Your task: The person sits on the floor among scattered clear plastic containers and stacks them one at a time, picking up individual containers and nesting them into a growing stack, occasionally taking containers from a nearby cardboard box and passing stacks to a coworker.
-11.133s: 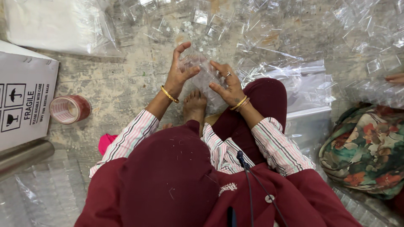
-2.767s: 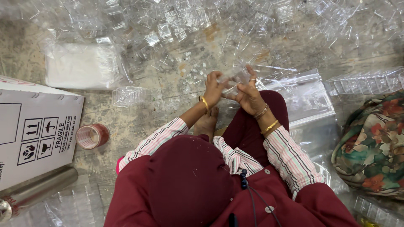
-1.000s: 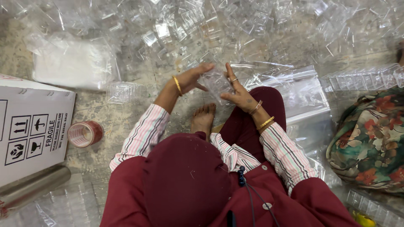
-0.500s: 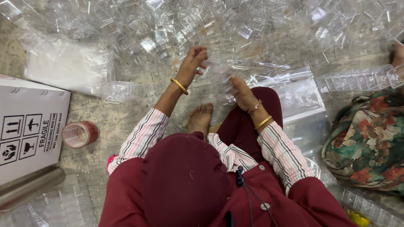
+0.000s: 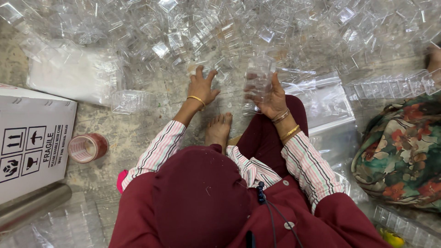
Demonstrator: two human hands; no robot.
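Moved: left hand (image 5: 202, 87) dropped from the pile's edge to the floor (image 5: 151, 119), just short of the loose boxes; right hand (image 5: 271, 94) lifted nearer the pile.
Left hand: fingers spread wide, palm down, nothing held; fingertips touching the nearest clear pieces.
Right hand: closed around a stack (image 5: 258, 80) of clear plastic boxes, held upright above the right knee.
Stack: in the right hand, just beside the pile (image 5: 257, 27), apart from the left hand.
Pile: loose clear boxes spread across the floor ahead, well within reach.
Meaning: judged a pick in progress, left hand reaching for another box, stack kept ready to receive it.
Nearby: bare foot (image 5: 219, 131) between the arms; tape roll (image 5: 87, 148) and carton (image 5: 32, 142) to the left; flowered bag (image 5: 404, 147) to the right.
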